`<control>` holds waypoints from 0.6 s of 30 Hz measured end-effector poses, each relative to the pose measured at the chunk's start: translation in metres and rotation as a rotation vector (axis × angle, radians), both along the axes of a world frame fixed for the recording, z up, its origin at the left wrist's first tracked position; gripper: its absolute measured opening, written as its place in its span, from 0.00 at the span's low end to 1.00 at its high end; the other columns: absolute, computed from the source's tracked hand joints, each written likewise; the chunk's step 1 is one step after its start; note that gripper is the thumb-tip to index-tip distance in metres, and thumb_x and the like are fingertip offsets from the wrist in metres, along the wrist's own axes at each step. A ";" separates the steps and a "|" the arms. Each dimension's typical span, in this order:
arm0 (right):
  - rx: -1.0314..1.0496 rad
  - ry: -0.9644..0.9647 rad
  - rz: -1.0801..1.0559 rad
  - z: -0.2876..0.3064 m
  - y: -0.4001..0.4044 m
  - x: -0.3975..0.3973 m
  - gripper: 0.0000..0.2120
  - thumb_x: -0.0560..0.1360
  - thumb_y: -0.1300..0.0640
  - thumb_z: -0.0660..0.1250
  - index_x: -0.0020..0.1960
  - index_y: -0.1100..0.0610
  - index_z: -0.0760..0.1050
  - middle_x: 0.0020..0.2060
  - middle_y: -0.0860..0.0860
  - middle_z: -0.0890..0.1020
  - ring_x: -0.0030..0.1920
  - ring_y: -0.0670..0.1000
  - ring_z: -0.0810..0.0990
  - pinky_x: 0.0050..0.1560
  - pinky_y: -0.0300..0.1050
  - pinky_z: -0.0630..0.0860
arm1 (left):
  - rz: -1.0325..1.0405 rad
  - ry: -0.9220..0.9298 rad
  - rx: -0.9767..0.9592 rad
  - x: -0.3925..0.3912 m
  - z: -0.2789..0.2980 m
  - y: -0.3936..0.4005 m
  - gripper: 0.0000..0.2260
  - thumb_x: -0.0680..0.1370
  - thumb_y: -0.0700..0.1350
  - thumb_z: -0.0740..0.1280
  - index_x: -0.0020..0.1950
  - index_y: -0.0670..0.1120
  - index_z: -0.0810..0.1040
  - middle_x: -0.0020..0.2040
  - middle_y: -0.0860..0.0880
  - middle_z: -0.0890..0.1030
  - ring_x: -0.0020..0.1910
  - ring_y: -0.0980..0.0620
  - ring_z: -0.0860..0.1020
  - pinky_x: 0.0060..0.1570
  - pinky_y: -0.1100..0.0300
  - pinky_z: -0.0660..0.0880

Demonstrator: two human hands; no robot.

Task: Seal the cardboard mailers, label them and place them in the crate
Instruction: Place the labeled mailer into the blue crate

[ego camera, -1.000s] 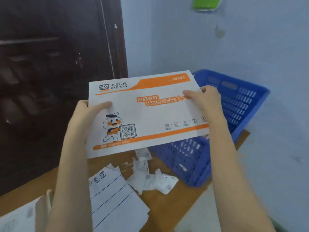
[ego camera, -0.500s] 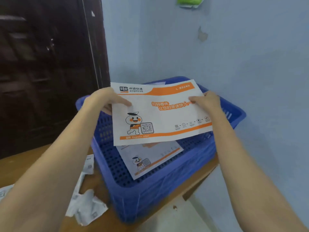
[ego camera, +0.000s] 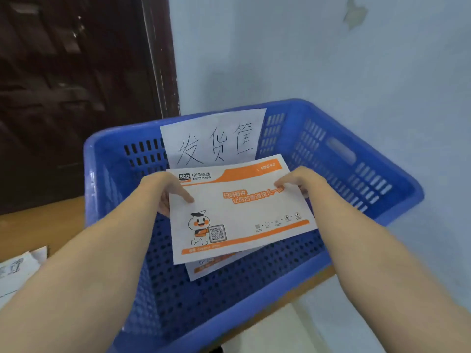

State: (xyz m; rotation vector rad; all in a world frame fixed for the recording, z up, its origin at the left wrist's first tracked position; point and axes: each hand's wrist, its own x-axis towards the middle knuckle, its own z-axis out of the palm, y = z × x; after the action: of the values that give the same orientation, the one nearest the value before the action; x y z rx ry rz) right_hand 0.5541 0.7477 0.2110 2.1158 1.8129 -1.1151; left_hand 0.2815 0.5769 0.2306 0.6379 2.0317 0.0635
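The mailer (ego camera: pixel 239 212), the white and orange one with the "sto express" logo, the cartoon courier and a QR code, is being held flat inside the blue crate (ego camera: pixel 356 159), above the crate's perforated floor. I'll use the crate as the reference for everything else.

Off to the crate's left there's a wooden counter (ego camera: pixel 61 217) with a sheet of paper (ego camera: pixel 17 271) showing handwriting, cut off at the edge of the view. Behind that, left of the crate, is a dark wooden door (ego camera: pixel 76 85).

Moving in over the crate's near left side, the left hand (ego camera: pixel 168 192) has its grip pinching the mailer's left edge, thumb on top of the printed face and the other fingers tucked underneath. The mailer is slightly tilted, its far right corner pointing toward the crate's back wall.

Under it, lying on the crate floor, a second mailer (ego camera: pixel 209 266) with the same orange print pokes out below the near edge of the held one.

Leaning against the crate's back wall on the inside is a white paper sign (ego camera: pixel 216 138) with big handwritten characters.

Over the crate's right half, the right hand (ego camera: pixel 298 182) has its grip pinching the mailer's right edge, thumb on top and fingers below.

Behind and to the right of the crate is a pale blue wall (ego camera: pixel 331 59).
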 end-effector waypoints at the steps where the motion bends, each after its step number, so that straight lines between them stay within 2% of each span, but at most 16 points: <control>1: -0.020 -0.018 0.000 -0.006 0.001 -0.006 0.38 0.59 0.45 0.78 0.64 0.56 0.69 0.61 0.57 0.76 0.54 0.61 0.79 0.57 0.58 0.76 | 0.012 -0.031 -0.023 -0.003 -0.010 0.001 0.24 0.71 0.47 0.76 0.58 0.36 0.72 0.40 0.38 0.82 0.36 0.43 0.83 0.35 0.53 0.81; 3: -0.043 -0.055 0.020 -0.014 0.002 -0.018 0.37 0.63 0.46 0.77 0.66 0.57 0.67 0.63 0.57 0.74 0.58 0.61 0.78 0.58 0.58 0.76 | 0.073 -0.098 -0.032 -0.009 -0.031 0.004 0.24 0.71 0.44 0.76 0.61 0.36 0.72 0.47 0.37 0.82 0.46 0.40 0.82 0.50 0.49 0.80; 4: -0.046 -0.061 0.030 -0.020 0.006 -0.023 0.36 0.64 0.47 0.77 0.67 0.57 0.67 0.63 0.57 0.74 0.58 0.61 0.77 0.58 0.57 0.76 | 0.098 -0.118 -0.023 -0.010 -0.039 0.006 0.22 0.71 0.43 0.76 0.61 0.37 0.73 0.49 0.38 0.82 0.49 0.40 0.82 0.54 0.48 0.78; 6: -0.057 -0.067 0.036 -0.037 0.016 -0.031 0.35 0.65 0.47 0.77 0.66 0.57 0.68 0.62 0.57 0.75 0.57 0.60 0.78 0.57 0.58 0.76 | 0.099 -0.106 -0.007 -0.012 -0.055 0.008 0.18 0.73 0.44 0.74 0.59 0.39 0.73 0.45 0.41 0.81 0.46 0.43 0.81 0.52 0.50 0.78; 10: -0.051 -0.064 0.053 -0.068 0.028 -0.046 0.30 0.66 0.50 0.77 0.61 0.62 0.70 0.57 0.55 0.76 0.56 0.60 0.79 0.57 0.56 0.77 | 0.080 -0.068 -0.013 -0.014 -0.085 0.014 0.18 0.75 0.52 0.71 0.58 0.43 0.71 0.45 0.43 0.81 0.36 0.47 0.80 0.36 0.56 0.78; 14: -0.035 -0.095 0.074 -0.095 0.032 -0.050 0.29 0.67 0.50 0.76 0.63 0.63 0.72 0.58 0.58 0.78 0.54 0.58 0.80 0.54 0.52 0.78 | 0.164 -0.087 0.003 -0.011 -0.116 0.012 0.18 0.74 0.52 0.72 0.57 0.44 0.74 0.49 0.44 0.83 0.38 0.48 0.82 0.46 0.54 0.80; 16: -0.020 -0.098 0.080 -0.107 0.035 -0.049 0.30 0.67 0.49 0.76 0.63 0.63 0.72 0.59 0.58 0.78 0.55 0.58 0.79 0.52 0.48 0.78 | 0.217 -0.052 0.027 -0.010 -0.129 0.009 0.17 0.70 0.53 0.76 0.51 0.44 0.77 0.42 0.46 0.84 0.39 0.48 0.83 0.52 0.53 0.80; 18: -0.023 -0.101 0.087 -0.118 0.037 -0.048 0.31 0.68 0.49 0.76 0.64 0.63 0.71 0.60 0.58 0.77 0.57 0.58 0.78 0.49 0.47 0.76 | 0.231 -0.013 0.026 -0.009 -0.141 0.004 0.17 0.66 0.55 0.78 0.46 0.47 0.77 0.35 0.49 0.82 0.38 0.49 0.84 0.54 0.54 0.79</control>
State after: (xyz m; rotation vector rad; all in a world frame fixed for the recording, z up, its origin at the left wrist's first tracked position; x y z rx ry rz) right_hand 0.5065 0.7844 0.0927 2.0210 1.8188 -0.9855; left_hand 0.2720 0.5807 0.0894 0.4153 2.0873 0.2294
